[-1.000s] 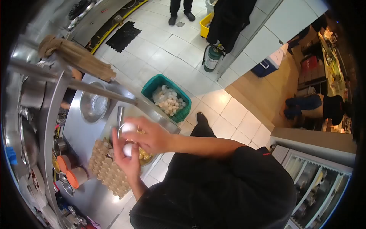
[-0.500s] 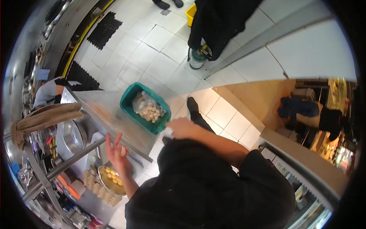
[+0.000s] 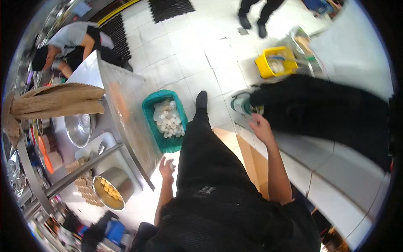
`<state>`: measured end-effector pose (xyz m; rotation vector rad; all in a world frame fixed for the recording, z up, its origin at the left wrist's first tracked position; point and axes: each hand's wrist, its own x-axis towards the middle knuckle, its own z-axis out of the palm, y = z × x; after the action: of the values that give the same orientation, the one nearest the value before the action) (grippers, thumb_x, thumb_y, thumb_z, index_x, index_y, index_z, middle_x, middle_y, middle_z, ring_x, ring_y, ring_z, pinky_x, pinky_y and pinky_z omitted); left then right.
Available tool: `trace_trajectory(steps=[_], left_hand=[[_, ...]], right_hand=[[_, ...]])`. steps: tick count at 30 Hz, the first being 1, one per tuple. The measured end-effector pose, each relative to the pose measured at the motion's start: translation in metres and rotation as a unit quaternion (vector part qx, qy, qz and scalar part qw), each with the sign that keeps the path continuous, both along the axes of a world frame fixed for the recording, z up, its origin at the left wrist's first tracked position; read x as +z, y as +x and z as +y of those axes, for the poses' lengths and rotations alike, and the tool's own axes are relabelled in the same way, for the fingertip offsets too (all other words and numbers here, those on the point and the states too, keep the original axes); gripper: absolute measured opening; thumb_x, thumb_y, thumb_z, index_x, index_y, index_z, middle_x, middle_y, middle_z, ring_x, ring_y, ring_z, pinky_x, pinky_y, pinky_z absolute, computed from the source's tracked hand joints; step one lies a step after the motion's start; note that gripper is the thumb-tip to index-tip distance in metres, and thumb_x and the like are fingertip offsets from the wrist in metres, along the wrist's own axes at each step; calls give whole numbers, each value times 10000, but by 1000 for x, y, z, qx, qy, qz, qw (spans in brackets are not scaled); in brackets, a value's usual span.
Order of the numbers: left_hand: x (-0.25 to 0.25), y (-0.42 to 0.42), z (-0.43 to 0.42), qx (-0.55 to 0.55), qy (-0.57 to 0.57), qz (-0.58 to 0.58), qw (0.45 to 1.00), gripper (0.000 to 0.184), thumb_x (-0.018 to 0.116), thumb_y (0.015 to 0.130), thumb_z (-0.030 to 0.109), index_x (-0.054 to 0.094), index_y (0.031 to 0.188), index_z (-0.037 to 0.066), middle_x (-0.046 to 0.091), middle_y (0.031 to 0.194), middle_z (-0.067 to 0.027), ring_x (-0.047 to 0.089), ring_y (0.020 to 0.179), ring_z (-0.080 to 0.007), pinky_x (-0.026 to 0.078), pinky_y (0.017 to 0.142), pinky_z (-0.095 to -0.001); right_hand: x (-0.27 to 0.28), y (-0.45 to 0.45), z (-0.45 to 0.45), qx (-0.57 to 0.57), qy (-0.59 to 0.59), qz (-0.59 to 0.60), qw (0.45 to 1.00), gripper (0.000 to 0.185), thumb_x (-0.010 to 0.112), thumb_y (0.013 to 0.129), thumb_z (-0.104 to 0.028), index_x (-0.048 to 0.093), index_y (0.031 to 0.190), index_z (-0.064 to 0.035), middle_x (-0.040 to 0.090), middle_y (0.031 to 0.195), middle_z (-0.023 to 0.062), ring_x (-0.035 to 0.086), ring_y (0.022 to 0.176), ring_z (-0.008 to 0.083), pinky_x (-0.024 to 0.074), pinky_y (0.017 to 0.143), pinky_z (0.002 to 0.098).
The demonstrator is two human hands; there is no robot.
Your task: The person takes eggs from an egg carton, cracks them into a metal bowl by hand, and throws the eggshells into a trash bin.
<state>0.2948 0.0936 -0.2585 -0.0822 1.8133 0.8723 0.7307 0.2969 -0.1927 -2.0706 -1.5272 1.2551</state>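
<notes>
My left hand [image 3: 166, 169] is low beside the green-lined bin [image 3: 179, 101], its fingers curled around a small whitish piece [image 3: 171, 165]. It looks like an egg or eggshell; I cannot tell which. Pale eggshells [image 3: 170, 124] and a clear plastic bag lie inside the bin. My right hand [image 3: 261, 127] is stretched out to the right with its fingers apart and nothing visible in them. It is nearest the green and white canister [image 3: 241, 105] and a black hanging cloth [image 3: 323, 113]. A metal pot [image 3: 122, 181] with several yolks [image 3: 108, 190] stands on the left counter.
Egg cartons [image 3: 86, 189], a white tray [image 3: 105, 145] and a metal bowl [image 3: 79, 129] sit at left beneath a rail with a brown cloth [image 3: 58, 101]. A person [image 3: 69, 42] bends behind the counter. A yellow bucket [image 3: 265, 69] and another person's legs [image 3: 260, 17] are farther off.
My view has turned and shifted right. My left hand has moved from above the counter down beside the bin; my right hand has left the bin and swung right, its white item no longer visible.
</notes>
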Motion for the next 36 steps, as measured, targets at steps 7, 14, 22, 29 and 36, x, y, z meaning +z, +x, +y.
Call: trace_trajectory(steps=[7, 14, 22, 29, 36], left_hand=[[-63, 39, -86, -76, -238, -104, 963, 546, 627, 881, 100, 447, 1381, -26, 628, 996, -90, 577, 819, -180, 470, 662, -340], [-88, 55, -29, -616, -173, -23, 768, 526, 631, 893, 200, 521, 1385, 49, 552, 1317, -114, 513, 1261, -262, 475, 958, -553], [-81, 47, 29, -117, -194, -101, 969, 611, 644, 859, 180, 494, 1448, 118, 651, 1078, -71, 637, 984, -221, 508, 858, -495], [-136, 63, -35, 27, -109, -69, 991, 618, 673, 820, 103, 522, 1419, 133, 654, 1014, -102, 655, 848, -212, 555, 642, -363], [-122, 111, -138, 156, -95, -37, 982, 642, 711, 797, 129, 516, 1400, 30, 660, 1040, -141, 666, 768, -280, 594, 629, -394]], right_hand=[[-110, 90, -51, -94, -339, -10, 936, 158, 715, 866, -175, 648, 958, -66, 635, 787, 73, 622, 585, 180, 510, 504, 370], [-61, 99, -8, -18, -503, -31, 863, 375, 570, 987, -391, 594, 1239, -114, 678, 1078, 41, 627, 900, 254, 509, 832, 487], [-72, 52, 88, -165, -515, 6, 841, 843, 517, 955, -653, 205, 1620, -238, 180, 1686, 65, 220, 1511, 394, 326, 1083, 633], [-85, 17, 118, -96, -359, 39, 927, 556, 549, 1008, -447, 485, 1482, -164, 578, 1357, 66, 591, 1107, 258, 490, 913, 520], [-82, -79, 155, 25, -184, 151, 971, 470, 664, 921, -145, 557, 1362, -23, 663, 1044, 115, 638, 761, 173, 512, 582, 290]])
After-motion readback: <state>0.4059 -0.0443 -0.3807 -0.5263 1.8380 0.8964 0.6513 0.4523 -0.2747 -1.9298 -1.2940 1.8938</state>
